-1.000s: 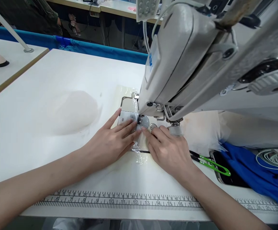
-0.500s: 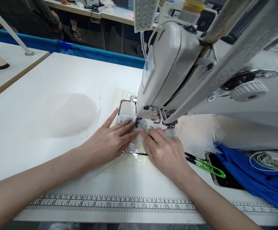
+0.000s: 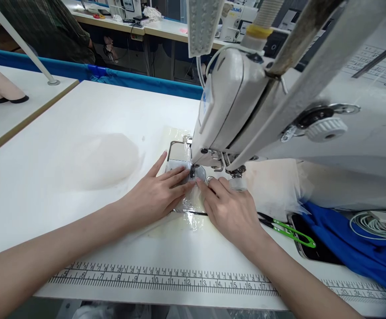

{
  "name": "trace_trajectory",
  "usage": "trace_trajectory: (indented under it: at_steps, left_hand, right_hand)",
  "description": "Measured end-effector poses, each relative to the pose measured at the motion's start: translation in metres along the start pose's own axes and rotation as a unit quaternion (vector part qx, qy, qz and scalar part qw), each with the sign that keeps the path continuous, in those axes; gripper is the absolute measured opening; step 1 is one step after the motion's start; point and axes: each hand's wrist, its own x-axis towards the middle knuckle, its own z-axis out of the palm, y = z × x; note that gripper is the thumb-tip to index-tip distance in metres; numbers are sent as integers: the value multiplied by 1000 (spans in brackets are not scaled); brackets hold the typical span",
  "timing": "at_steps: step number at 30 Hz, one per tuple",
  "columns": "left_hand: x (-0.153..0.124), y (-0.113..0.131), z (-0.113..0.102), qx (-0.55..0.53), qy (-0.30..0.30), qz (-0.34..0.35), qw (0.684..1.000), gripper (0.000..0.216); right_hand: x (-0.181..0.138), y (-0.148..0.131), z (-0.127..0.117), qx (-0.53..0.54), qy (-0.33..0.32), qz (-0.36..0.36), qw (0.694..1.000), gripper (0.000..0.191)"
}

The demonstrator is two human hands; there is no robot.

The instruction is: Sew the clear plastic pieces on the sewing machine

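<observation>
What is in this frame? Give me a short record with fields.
Left hand: flat, fingers pointing at the presser foot, pressing a glossy clear sheet
Right hand: fingertips on the same sheet, beside the foot
Machine: white sewing machine on a white table
To the right: green-handled snips, phone, blue cloth
Front edge: printed ruler

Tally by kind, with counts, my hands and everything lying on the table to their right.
Hands: 2, left hand and right hand
Thread snips: 1
Phone: 1
Cloth: 2, white fabric and blue cloth
Coiled cable: 1
Total: 7
</observation>
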Motion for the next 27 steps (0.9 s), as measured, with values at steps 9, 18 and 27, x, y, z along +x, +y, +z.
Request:
trace_trajectory:
  at_steps: [9, 18, 27]
  left_hand:
    - [2, 1, -1, 13, 25, -6, 1000, 35]
    - [-4, 29, -35, -6, -103, -64, 993, 18]
    - [15, 4, -12, -152, -30, -149, 977, 30]
  right_hand:
    - [3, 2, 2, 18, 20, 10, 1000, 32]
    - [1, 5, -1, 149, 85, -23, 985, 22]
    - [0, 5, 5, 349, 73, 145, 923, 19]
